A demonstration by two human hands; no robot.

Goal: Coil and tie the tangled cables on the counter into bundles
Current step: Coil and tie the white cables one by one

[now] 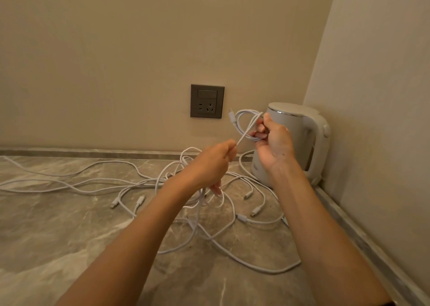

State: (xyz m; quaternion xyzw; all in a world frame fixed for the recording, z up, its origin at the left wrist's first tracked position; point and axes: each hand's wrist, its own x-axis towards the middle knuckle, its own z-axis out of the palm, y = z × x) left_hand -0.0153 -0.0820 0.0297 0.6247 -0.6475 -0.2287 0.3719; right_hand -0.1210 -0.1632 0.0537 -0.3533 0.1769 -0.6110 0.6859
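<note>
Several white cables [130, 184] lie tangled across the marble counter [58, 231], their plugs scattered around the heap. My right hand [273, 142] is raised above the counter and grips a small coil of white cable [244, 124], with a plug end sticking up at its left. My left hand [211, 163] pinches the same cable's free strand just below the coil, and the strand runs taut between both hands. More loops hang under my left hand down to the pile.
A white electric kettle [302, 140] stands in the right corner, just behind my right hand. A grey wall socket [207, 101] sits on the back wall. The side wall closes off the right. Loose cables stretch far to the left.
</note>
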